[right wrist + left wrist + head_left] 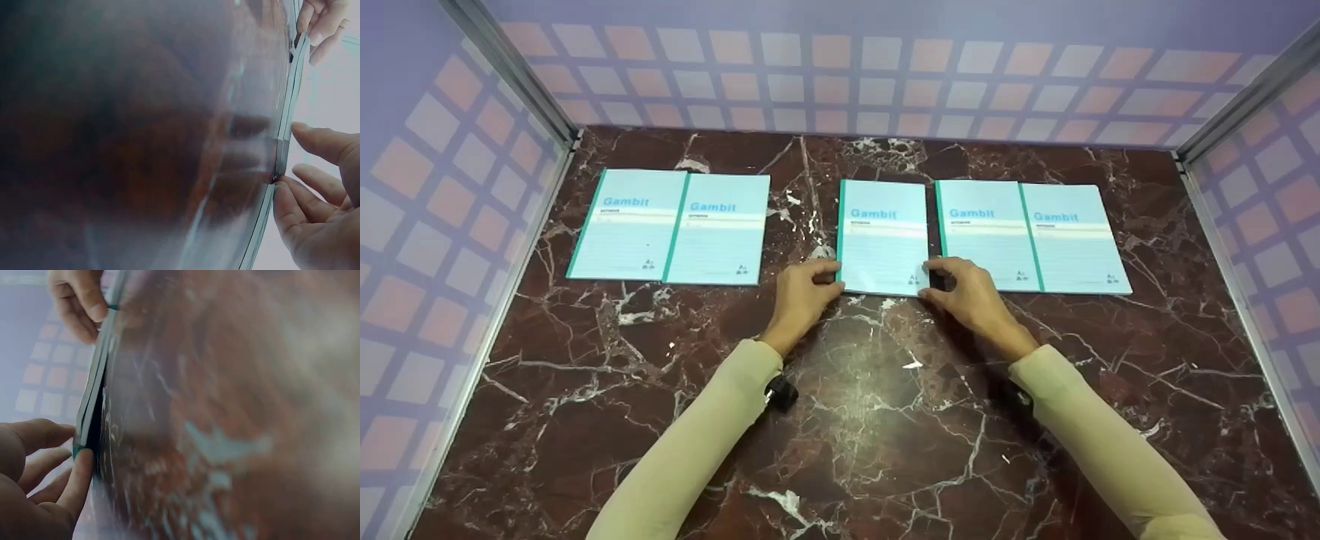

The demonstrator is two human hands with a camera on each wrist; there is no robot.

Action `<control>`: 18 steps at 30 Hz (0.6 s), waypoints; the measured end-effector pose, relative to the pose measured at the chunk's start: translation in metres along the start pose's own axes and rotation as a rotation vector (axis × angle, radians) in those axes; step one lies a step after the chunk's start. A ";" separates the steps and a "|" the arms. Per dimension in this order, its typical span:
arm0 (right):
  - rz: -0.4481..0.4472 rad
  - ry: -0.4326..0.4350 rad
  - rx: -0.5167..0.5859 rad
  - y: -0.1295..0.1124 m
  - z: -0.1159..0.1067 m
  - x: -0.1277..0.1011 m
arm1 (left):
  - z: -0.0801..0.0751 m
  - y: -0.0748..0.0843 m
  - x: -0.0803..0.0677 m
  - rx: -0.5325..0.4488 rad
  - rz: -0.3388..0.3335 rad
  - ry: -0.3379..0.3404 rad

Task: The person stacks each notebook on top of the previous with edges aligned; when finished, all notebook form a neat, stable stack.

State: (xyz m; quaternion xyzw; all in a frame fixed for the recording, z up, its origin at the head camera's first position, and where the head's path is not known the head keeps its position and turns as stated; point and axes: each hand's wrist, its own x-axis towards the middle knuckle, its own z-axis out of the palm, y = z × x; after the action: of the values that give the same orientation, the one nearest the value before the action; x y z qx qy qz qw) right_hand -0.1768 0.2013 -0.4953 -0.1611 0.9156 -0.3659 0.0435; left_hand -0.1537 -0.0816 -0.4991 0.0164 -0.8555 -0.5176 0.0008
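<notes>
A pale blue Gambit notebook [883,251] with a green spine lies in the middle of the row, between my hands. My left hand [801,300] holds its spine side near the front corner, with thumb and index finger at the edge. On the opposite side, my right hand [973,298] has thumb and index finger at the front right corner. Seen edge-on in the left wrist view, the notebook [97,379] shows layered pale edges with a dark gap beneath. The right wrist view also shows its thin edge [293,87] between both hands.
Two matching notebooks [626,225] [718,232] lie side by side at the left. To the right, close to the middle one, lie two more notebooks [982,232] [1076,240]. The dark red marbled table [855,450] is bounded by checkered panels [885,67] at the back and sides.
</notes>
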 end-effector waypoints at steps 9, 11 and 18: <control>-0.028 -0.015 -0.004 -0.001 0.000 0.000 | 0.002 -0.003 0.001 0.070 0.073 -0.041; -0.034 -0.010 -0.012 -0.001 -0.001 0.000 | 0.003 -0.003 0.001 0.054 0.090 -0.052; -0.028 0.000 -0.023 -0.001 0.003 0.003 | 0.007 -0.003 0.001 0.048 0.099 -0.019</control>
State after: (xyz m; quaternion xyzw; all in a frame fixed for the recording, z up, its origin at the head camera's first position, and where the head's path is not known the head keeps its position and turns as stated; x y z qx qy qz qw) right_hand -0.1786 0.1974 -0.4965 -0.1746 0.9173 -0.3559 0.0366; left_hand -0.1552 -0.0772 -0.5046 -0.0308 -0.8674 -0.4964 0.0179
